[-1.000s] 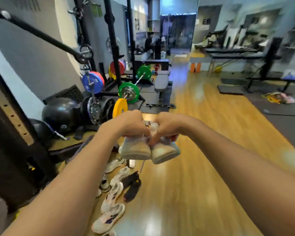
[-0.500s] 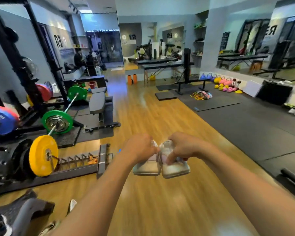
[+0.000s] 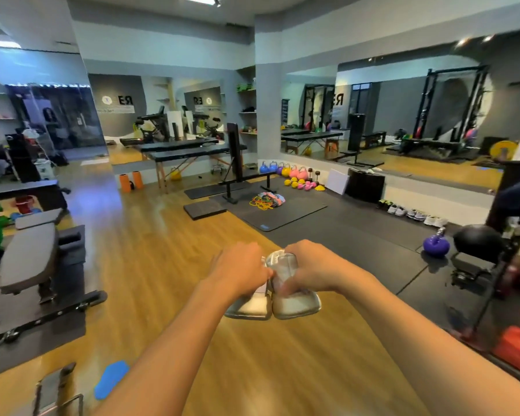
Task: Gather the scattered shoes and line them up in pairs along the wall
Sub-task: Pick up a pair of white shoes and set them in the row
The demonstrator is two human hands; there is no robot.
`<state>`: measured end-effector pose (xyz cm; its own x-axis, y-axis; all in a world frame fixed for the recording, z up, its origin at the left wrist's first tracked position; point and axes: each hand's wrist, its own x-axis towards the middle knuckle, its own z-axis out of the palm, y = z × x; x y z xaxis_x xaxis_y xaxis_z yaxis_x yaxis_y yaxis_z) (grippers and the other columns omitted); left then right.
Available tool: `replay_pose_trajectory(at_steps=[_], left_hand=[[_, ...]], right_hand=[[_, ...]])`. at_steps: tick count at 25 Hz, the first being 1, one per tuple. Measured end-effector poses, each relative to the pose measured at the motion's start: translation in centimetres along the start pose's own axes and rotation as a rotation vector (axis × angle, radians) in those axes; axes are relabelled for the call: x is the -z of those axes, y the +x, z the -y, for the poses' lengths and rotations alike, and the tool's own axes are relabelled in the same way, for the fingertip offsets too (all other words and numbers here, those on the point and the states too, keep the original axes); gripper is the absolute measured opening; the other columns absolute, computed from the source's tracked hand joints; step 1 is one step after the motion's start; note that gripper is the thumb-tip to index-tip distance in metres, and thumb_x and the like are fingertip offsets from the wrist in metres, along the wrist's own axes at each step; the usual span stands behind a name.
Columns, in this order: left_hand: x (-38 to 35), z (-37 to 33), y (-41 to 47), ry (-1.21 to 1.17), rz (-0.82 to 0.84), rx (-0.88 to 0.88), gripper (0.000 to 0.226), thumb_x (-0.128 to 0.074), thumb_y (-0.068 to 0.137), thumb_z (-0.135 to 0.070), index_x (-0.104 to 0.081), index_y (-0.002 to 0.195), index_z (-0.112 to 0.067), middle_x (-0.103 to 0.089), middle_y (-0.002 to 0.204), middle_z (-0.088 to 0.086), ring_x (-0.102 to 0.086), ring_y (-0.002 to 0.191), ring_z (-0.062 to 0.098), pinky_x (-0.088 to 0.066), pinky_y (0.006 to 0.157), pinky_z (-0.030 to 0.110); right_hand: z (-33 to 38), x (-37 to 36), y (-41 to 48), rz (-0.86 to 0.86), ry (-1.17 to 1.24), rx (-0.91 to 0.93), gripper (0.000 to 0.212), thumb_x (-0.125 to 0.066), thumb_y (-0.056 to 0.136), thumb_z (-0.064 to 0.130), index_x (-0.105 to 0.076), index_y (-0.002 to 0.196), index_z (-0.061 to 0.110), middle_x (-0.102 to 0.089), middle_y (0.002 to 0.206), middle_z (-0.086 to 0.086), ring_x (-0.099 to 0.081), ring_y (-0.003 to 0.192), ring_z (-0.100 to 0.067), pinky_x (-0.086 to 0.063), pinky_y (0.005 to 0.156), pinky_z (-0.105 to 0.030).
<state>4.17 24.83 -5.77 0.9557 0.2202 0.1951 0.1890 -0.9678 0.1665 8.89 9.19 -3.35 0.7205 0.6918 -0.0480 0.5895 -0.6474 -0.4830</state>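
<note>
I carry a pair of pale grey-white shoes side by side in front of me, above the wooden floor. My left hand (image 3: 240,273) grips the left shoe (image 3: 249,307) by its top. My right hand (image 3: 308,270) grips the right shoe (image 3: 294,306) the same way. Their toes point toward me. Far off at the right, a row of shoes (image 3: 412,213) stands lined up against the white base of the mirrored wall (image 3: 451,196).
Black mats (image 3: 336,235) cover the floor to the right. A purple kettlebell (image 3: 436,244) and a black ball (image 3: 478,243) sit at right. A weight bench (image 3: 27,259) stands at left. Massage tables (image 3: 192,151), coloured kettlebells (image 3: 294,174) and resistance bands (image 3: 266,201) lie ahead.
My view has swung right, away from the rack, barbell plates and scattered shoes, toward the mirrored wall. Both hands keep holding the same pair of shoes.
</note>
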Motion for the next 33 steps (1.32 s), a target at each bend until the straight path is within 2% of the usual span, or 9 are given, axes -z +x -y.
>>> replay_pose_trajectory(at_steps=[3,6,13,17,21,24,27,29,33], left_hand=[[-1.5,-1.0,8.9,-0.007,-0.034,-0.132,0.029,-0.057,0.081,-0.043,-0.046,0.070,-0.019,-0.063,0.081,0.007,-0.060,0.084,0.032,-0.039,0.060,0.033],[-4.4,-2.6,18.6,-0.024,-0.082,-0.249,0.023,-0.055,0.084,-0.044,-0.053,0.080,-0.021,-0.067,0.094,0.011,-0.060,0.093,0.034,-0.039,0.064,0.036],[-9.6,-6.4,40.3,-0.035,-0.178,-0.336,0.021,-0.054,0.086,-0.042,-0.057,0.090,-0.021,-0.067,0.090,0.010,-0.062,0.086,0.035,-0.034,0.059,0.034],[-10.9,-6.8,51.9,-0.075,-0.208,-0.361,0.022,-0.055,0.088,-0.042,-0.056,0.092,-0.021,-0.067,0.091,0.009,-0.061,0.085,0.033,-0.031,0.059,0.033],[-12.6,-6.8,64.3,-0.125,-0.144,-0.409,0.026,-0.053,0.089,-0.046,-0.059,0.095,-0.022,-0.068,0.094,0.008,-0.062,0.090,0.030,-0.035,0.063,0.032],[-14.3,-7.5,74.0,-0.168,-0.087,-0.460,0.025,-0.053,0.090,-0.046,-0.059,0.090,-0.022,-0.069,0.094,0.008,-0.061,0.092,0.031,-0.039,0.065,0.033],[-15.9,-8.6,82.3,-0.194,-0.028,-0.511,0.028,-0.055,0.089,-0.048,-0.056,0.081,-0.021,-0.068,0.091,0.008,-0.061,0.089,0.031,-0.042,0.065,0.036],[-17.3,-9.7,87.1,-0.212,0.003,-0.547,0.028,-0.056,0.089,-0.046,-0.054,0.078,-0.020,-0.067,0.088,0.008,-0.061,0.087,0.032,-0.044,0.065,0.036],[-21.8,-12.1,97.7,-0.199,0.052,-0.584,0.026,-0.055,0.088,-0.045,-0.060,0.085,-0.019,-0.067,0.089,0.007,-0.060,0.087,0.030,-0.045,0.066,0.035]], right_hand=[[-3.8,3.2,5.5,-0.117,-0.041,-0.077,0.030,-0.079,0.065,0.026,-0.051,0.073,0.021,-0.060,0.078,-0.001,-0.058,0.077,-0.023,-0.045,0.060,-0.036],[-9.3,6.0,12.0,-0.215,-0.064,-0.145,0.031,-0.079,0.065,0.027,-0.049,0.072,0.022,-0.060,0.077,-0.002,-0.058,0.076,-0.025,-0.044,0.061,-0.035],[-22.0,13.0,28.2,-0.320,-0.067,-0.210,0.032,-0.077,0.070,0.030,-0.046,0.075,0.025,-0.054,0.076,0.004,-0.053,0.074,-0.021,-0.033,0.052,-0.029],[-27.3,17.5,37.8,-0.382,-0.103,-0.188,0.033,-0.076,0.072,0.033,-0.055,0.092,0.020,-0.059,0.086,0.001,-0.054,0.081,-0.022,-0.032,0.058,-0.031],[-32.8,21.1,47.1,-0.410,-0.093,-0.218,0.042,-0.077,0.071,0.033,-0.060,0.105,0.017,-0.063,0.097,-0.003,-0.058,0.089,-0.025,-0.042,0.065,-0.034],[-37.3,24.0,53.9,-0.440,-0.030,-0.303,0.039,-0.079,0.068,0.029,-0.060,0.100,0.017,-0.063,0.092,-0.003,-0.059,0.086,-0.024,-0.049,0.073,-0.040],[-41.2,26.7,59.6,-0.468,0.024,-0.371,0.040,-0.081,0.066,0.026,-0.061,0.099,0.020,-0.060,0.087,0.000,-0.058,0.084,-0.022,-0.048,0.072,-0.037],[-43.8,28.3,63.0,-0.460,0.013,-0.398,0.034,-0.081,0.065,0.025,-0.059,0.090,0.016,-0.054,0.076,0.004,-0.054,0.076,-0.020,-0.043,0.065,-0.034],[-51.1,31.0,71.2,-0.413,-0.026,-0.439,0.032,-0.081,0.062,0.022,-0.051,0.072,0.023,-0.049,0.064,0.007,-0.049,0.065,-0.017,-0.036,0.057,-0.031]])
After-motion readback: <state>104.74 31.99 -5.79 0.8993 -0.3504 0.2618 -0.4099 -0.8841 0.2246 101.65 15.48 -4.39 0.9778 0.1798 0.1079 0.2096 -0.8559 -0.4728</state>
